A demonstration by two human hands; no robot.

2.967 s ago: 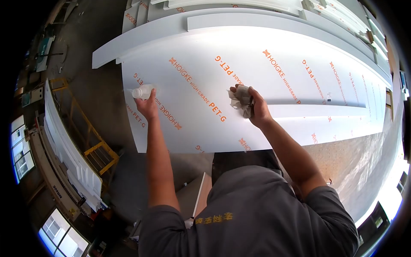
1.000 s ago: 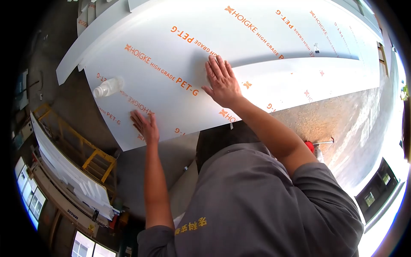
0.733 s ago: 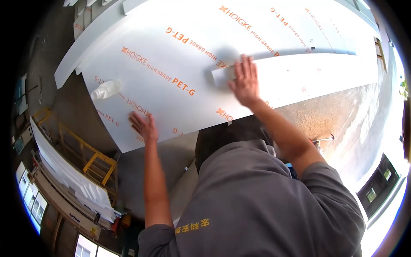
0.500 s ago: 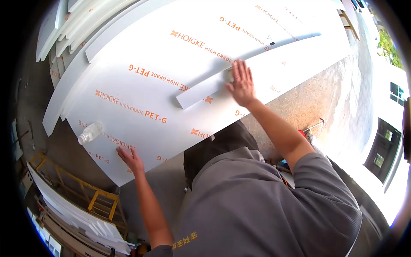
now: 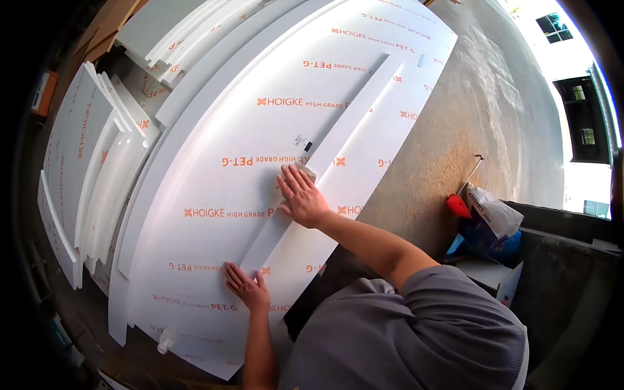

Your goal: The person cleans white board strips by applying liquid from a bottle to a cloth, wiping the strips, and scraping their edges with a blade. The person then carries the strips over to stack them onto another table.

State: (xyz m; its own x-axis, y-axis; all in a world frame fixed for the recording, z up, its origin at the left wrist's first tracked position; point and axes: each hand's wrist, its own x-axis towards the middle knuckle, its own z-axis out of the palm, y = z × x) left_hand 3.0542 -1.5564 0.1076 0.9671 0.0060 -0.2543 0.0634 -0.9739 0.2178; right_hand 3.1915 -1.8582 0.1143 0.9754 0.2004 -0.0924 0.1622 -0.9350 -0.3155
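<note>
1. White strip: long, narrow and straight, it lies lengthwise on the printed panel; whether it is loose or fixed I cannot tell.
2. My right hand: palm down across the strip, fingers outstretched and close together, covering most of a pale pad whose material I cannot make out.
3. My left hand: flat, fingers slightly spread, at the strip's near end; exact contact is unclear.
4. Handling: I judge the strip light for its length and fairly stiff, though likely to flex along its span; its smooth face probably slides easily and its edges may chip.
5. Hold: both long edges, at two well-separated places, seem the best grip; flat palms suit steadying only.
6. Clear bottle: near the panel's edge, well apart from the strip.
</note>
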